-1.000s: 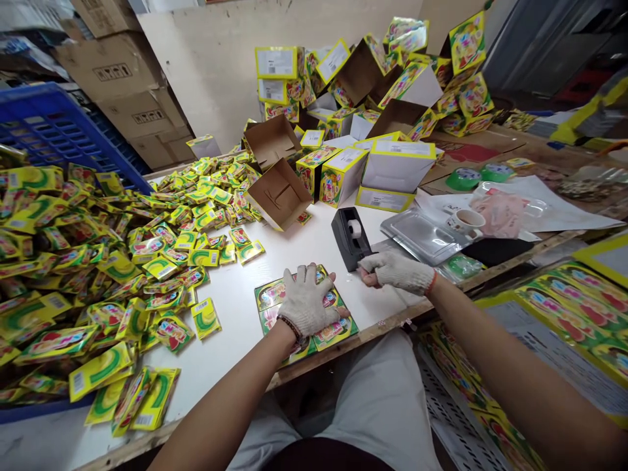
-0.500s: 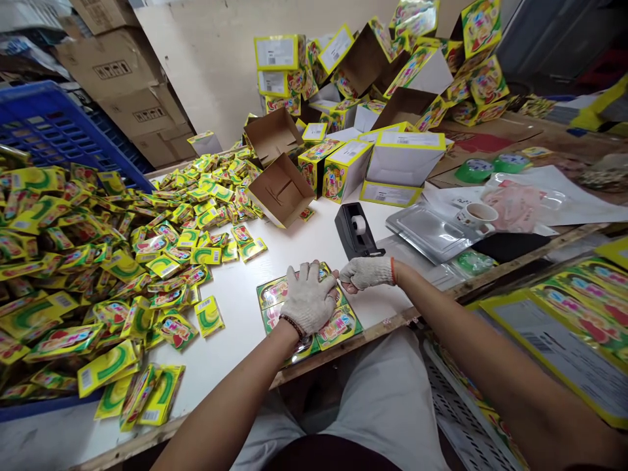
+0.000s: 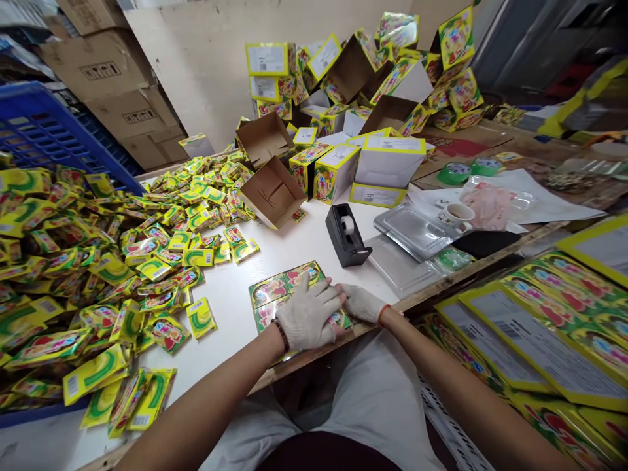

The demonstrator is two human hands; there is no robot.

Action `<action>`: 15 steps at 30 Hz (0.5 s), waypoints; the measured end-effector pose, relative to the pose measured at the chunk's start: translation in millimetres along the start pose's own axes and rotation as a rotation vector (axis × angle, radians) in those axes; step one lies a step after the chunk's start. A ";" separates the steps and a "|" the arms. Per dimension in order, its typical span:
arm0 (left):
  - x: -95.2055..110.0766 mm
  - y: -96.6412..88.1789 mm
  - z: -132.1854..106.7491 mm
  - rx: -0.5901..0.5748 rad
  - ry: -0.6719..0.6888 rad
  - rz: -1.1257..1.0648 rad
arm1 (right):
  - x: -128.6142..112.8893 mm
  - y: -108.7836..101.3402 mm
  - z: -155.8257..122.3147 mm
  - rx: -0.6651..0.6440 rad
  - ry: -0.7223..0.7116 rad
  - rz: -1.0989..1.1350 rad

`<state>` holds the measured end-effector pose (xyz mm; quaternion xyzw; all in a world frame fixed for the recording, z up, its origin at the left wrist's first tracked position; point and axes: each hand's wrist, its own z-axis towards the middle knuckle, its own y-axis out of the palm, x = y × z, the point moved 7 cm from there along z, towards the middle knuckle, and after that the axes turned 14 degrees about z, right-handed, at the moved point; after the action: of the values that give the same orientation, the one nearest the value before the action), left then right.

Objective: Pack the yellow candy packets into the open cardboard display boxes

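Note:
A flat block of small green, red and yellow printed packets (image 3: 269, 292) lies near the table's front edge, with a shiny rim. My left hand (image 3: 308, 315), in a whitish knit glove with bare fingertips, rests across its right part, palm down and fingers stretched. At the block's right edge is my right hand (image 3: 363, 303), gloved alike, its fingers bent together close to the left fingertips. Whatever the right fingers pinch, if anything, is too small to make out. Just beyond stands a black tape dispenser (image 3: 343, 239) with a roll of clear tape.
Loose yellow-green packets (image 3: 108, 261) are heaped on the left, by a blue crate (image 3: 59, 131). Printed cartons (image 3: 336, 167), some open, pile up at the back. Clear plastic trays (image 3: 415, 229) and a cup (image 3: 456, 214) lie right. Packed blocks (image 3: 549, 340) are stacked at lower right.
My left hand has slid right and toward me over the block, uncovering its upper left. My right hand has moved down along the block's right edge. The view has shifted slightly.

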<state>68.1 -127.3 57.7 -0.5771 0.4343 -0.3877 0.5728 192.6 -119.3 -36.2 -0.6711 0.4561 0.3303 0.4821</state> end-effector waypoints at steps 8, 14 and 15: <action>7.5 16.4 -58.5 -0.100 -0.101 0.082 | -32.1 -124.0 -10.5 0.578 -0.141 -0.124; -23.4 9.7 -19.9 -0.055 -0.246 0.131 | -41.5 -148.0 37.2 0.539 -0.118 -0.172; -30.6 7.9 -11.4 -0.047 -0.275 0.134 | -42.5 -143.8 41.9 0.535 -0.119 -0.164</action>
<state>47.0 -101.8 51.9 -0.6078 0.3981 -0.2557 0.6378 310.8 -50.0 37.7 -0.5340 0.4420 0.1970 0.6933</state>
